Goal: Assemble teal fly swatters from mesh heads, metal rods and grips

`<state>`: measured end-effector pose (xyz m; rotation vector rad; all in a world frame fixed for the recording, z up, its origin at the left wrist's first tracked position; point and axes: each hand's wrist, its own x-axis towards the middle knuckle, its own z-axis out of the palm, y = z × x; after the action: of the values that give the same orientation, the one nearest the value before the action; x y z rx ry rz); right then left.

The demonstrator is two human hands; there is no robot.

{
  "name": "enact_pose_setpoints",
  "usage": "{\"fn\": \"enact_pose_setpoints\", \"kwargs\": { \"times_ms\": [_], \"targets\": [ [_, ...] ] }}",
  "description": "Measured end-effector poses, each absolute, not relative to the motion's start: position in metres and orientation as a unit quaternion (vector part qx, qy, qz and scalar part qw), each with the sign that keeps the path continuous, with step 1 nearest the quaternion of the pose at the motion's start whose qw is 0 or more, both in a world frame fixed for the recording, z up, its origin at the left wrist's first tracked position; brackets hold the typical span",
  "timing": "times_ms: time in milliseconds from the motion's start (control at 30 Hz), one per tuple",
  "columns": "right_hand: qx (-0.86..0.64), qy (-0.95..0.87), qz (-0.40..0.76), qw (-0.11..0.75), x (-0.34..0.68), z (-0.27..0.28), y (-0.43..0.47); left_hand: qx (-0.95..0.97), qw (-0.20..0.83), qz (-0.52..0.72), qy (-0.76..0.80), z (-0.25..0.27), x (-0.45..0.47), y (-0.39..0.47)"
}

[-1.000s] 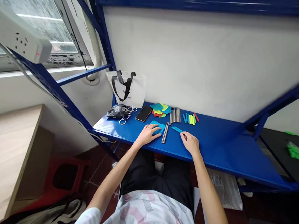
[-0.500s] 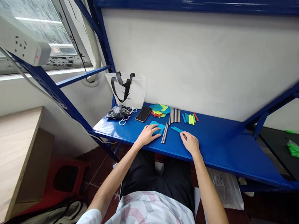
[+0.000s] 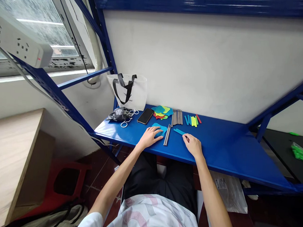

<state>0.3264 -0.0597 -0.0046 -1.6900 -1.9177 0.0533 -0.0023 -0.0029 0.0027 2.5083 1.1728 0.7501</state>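
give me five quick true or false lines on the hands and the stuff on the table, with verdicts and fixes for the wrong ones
1. The left hand is on a blue sheet. True.
2. The right hand rests on the phone. False: the right hand is at the blue sticks, and the phone lies farther left.
3. Metal rods lie between the two hands. True.
4. The bag stands at the right end of the table. False: the bag is at the left, toward the back.
5. The red stick lies left of the yellow sticks. False: the red stick is to their right.
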Motion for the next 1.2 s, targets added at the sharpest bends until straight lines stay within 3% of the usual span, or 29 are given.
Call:
{"fn": "enact_pose_setpoints", "kwargs": {
  "times_ms": [833,1033,1200],
  "targets": [
    [-0.636,-0.715,0.035,0.289,0.327,-0.003,-0.060,0.866,0.146,0.265,0.399,0.007,-0.003,-0.003],
    [-0.624,-0.709,0.069,0.322,0.298,0.004,-0.070,0.850,0.161,0.296,0.406,0.009,-0.002,-0.004],
    [-0.560,-0.797,0.005,0.228,0.263,0.010,-0.088,0.816,0.182,0.337,0.433,0.005,0.000,-0.003]
  ]
}}
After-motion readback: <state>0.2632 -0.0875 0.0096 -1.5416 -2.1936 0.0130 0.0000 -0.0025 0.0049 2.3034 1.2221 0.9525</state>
